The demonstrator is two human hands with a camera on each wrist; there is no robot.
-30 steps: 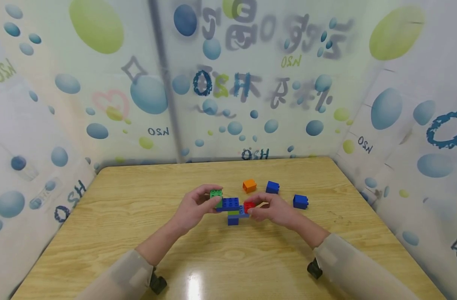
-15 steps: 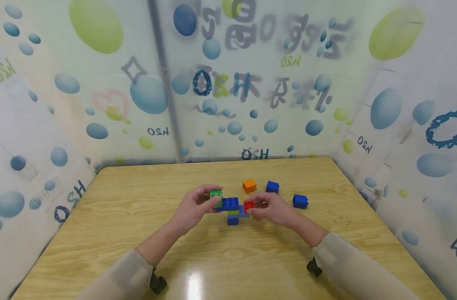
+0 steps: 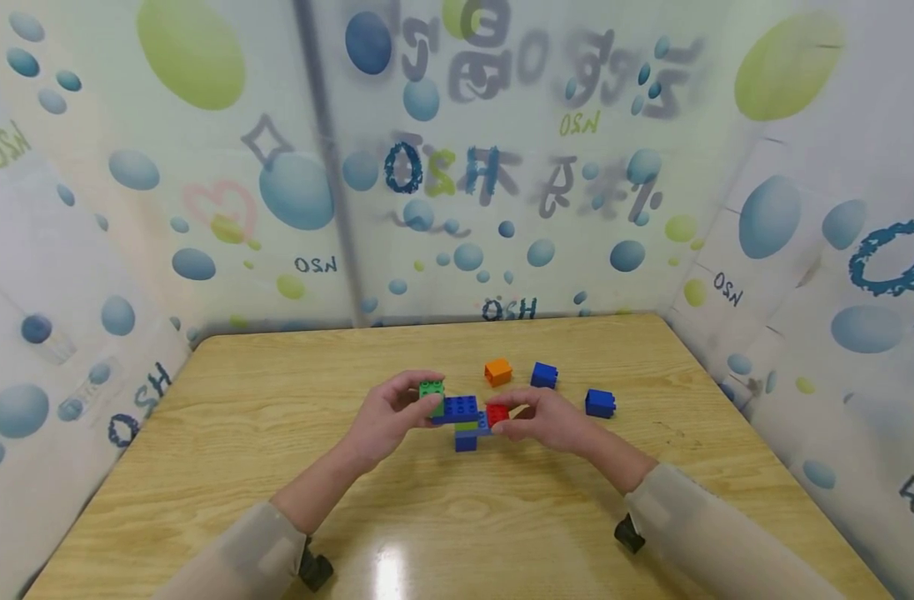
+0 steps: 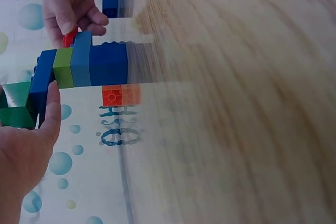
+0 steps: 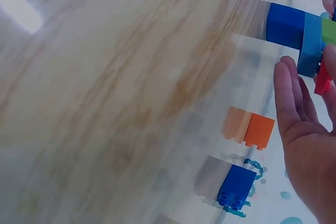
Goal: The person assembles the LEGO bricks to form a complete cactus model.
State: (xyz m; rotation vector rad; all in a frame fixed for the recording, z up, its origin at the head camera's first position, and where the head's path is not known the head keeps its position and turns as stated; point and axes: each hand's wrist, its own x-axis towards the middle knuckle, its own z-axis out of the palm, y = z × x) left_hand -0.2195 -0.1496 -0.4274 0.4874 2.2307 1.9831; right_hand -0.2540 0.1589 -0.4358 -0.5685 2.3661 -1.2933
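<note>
A small stack of toy building bricks stands on the table between the hands. At its base is a blue brick (image 3: pixel 466 442), under a lighter blue brick (image 4: pixel 81 59) that juts to the right. Above them come a lime green brick (image 4: pixel 63 67) and a long dark blue brick (image 3: pixel 461 407) reaching left, with a green brick (image 3: pixel 431 389) on its left end. My left hand (image 3: pixel 387 423) grips that left end, thumb in front and fingers behind. My right hand (image 3: pixel 552 422) pinches a red brick (image 3: pixel 497 414) at the lighter blue brick's right end; its fingers partly hide the red brick.
Behind the stack lie an orange brick (image 3: pixel 497 372) and a blue brick (image 3: pixel 544 375). Another blue brick (image 3: pixel 600 403) lies to the right, beyond my right hand. Patterned curtains (image 3: pixel 457 250) enclose the wooden table (image 3: pixel 292 375) at the back and sides.
</note>
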